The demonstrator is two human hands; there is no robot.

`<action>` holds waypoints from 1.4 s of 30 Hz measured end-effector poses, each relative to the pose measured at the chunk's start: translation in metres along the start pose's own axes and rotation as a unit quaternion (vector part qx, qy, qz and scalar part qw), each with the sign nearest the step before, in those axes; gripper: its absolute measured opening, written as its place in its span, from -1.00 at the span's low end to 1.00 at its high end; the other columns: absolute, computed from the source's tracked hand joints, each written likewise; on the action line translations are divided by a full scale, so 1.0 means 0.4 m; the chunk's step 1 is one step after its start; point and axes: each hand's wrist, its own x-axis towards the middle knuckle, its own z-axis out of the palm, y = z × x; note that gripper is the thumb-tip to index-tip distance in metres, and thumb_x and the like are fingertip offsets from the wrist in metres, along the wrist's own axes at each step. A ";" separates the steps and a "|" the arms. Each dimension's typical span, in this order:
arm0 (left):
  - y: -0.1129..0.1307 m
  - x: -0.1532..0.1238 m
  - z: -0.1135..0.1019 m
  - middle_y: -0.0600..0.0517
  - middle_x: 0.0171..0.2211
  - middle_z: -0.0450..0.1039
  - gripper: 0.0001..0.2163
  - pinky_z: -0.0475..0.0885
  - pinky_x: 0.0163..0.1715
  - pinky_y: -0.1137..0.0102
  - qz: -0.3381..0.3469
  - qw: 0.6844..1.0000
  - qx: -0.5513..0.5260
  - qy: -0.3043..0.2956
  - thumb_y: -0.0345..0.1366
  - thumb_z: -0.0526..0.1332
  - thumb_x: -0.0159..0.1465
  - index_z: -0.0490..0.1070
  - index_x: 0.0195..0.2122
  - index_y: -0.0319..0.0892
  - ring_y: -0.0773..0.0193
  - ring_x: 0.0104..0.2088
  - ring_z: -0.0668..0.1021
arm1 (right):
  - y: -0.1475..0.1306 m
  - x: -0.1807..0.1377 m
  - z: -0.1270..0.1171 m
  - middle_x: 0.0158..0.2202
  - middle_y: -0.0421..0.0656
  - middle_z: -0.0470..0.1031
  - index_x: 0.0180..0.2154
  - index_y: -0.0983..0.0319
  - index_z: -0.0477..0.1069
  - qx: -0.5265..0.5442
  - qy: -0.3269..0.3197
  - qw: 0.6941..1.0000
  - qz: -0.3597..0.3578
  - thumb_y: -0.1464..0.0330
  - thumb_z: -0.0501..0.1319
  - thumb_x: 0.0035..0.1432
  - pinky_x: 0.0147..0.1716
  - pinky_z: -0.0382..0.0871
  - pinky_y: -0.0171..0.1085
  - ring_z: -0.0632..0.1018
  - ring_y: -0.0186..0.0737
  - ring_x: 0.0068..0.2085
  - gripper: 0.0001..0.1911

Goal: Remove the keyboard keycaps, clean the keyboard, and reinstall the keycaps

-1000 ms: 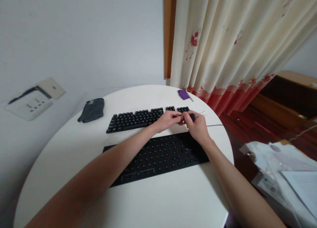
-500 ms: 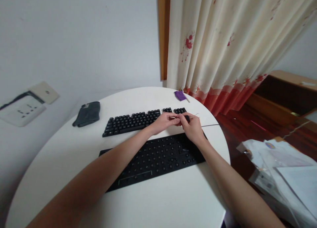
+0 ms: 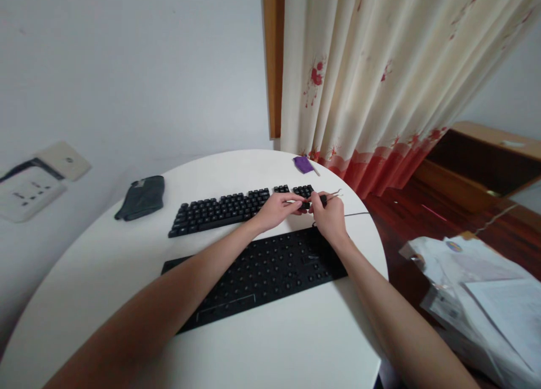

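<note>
The fingers of the right hand are clamped on a small dark tool, just right of frame centre; the fingers of the left hand are pinched together on its left end, so both hands meet on it; its thin wire tips stick out toward the upper right, past the right hand. The tool is held just above the right end of the keyed keyboard; a bare keyboard base lies just below the hands, under both forearms. The round worktop ends close to the right of the right hand, where a thin cable runs off the rim; wide bare room lies toward the lower centre and the left of the frame. Farther out, a purple scrap lies near the upper rim by the curtain; a dark pouch lies at the left, well apart; papers in plastic are heaped at the lower right, off the worktop. Against half a second ago, the hands keep the same meeting spot; the wire tips now show more plainly.
</note>
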 end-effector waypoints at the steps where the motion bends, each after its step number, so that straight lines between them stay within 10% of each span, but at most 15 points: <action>1: -0.002 0.000 0.001 -0.10 -0.18 0.57 -0.78 0.57 -0.10 0.23 0.017 1.000 0.020 0.011 -0.23 0.30 0.26 0.58 -0.15 -0.25 0.22 -0.22 0.63 | 0.001 0.001 0.000 -0.56 -0.09 0.56 -0.47 0.27 0.50 -0.002 0.003 1.000 0.002 0.17 0.12 0.26 -0.49 0.32 -0.30 0.52 -0.21 -0.56 -0.61; 13: 0.033 -0.011 0.010 -0.03 -0.23 0.60 -0.88 0.50 -0.12 0.27 0.243 0.905 0.328 0.116 -0.38 0.30 0.26 0.59 -0.20 -0.14 0.22 -0.20 0.59 | 0.006 0.009 -0.016 -0.57 -0.07 0.54 -0.48 0.25 0.49 -0.089 0.043 0.995 -0.029 0.22 0.08 0.28 -0.40 0.28 -0.24 0.53 -0.13 -0.50 -0.62; 19: 0.050 0.005 -0.023 0.04 -0.27 0.64 -0.93 0.44 -0.08 0.20 0.179 0.882 0.384 0.205 -0.33 0.35 0.22 0.60 -0.26 -0.08 0.17 -0.19 0.56 | 0.010 0.033 -0.049 -0.59 -0.08 0.54 -0.50 0.25 0.49 -0.063 0.122 0.990 -0.018 0.22 0.09 0.27 -0.38 0.32 -0.23 0.54 -0.14 -0.51 -0.62; 29: 0.023 0.058 0.052 0.06 -0.31 0.63 -0.93 0.31 -0.10 0.16 0.070 0.849 0.520 0.059 -0.26 0.36 0.21 0.63 -0.29 -0.03 0.08 -0.18 0.52 | 0.033 0.061 -0.089 -0.62 -0.14 0.48 -0.46 0.28 0.51 -0.025 0.217 0.976 -0.006 0.24 0.10 0.26 -0.43 0.33 -0.25 0.52 -0.18 -0.53 -0.65; 42: -0.020 0.049 0.053 0.01 -0.23 0.56 -0.93 0.29 -0.13 0.17 0.052 0.829 0.551 0.075 -0.24 0.37 0.20 0.61 -0.31 -0.07 0.06 -0.13 0.46 | 0.025 0.062 -0.084 -0.63 -0.17 0.47 -0.47 0.27 0.50 0.008 0.196 0.980 -0.019 0.22 0.11 0.27 -0.43 0.33 -0.26 0.51 -0.20 -0.54 -0.63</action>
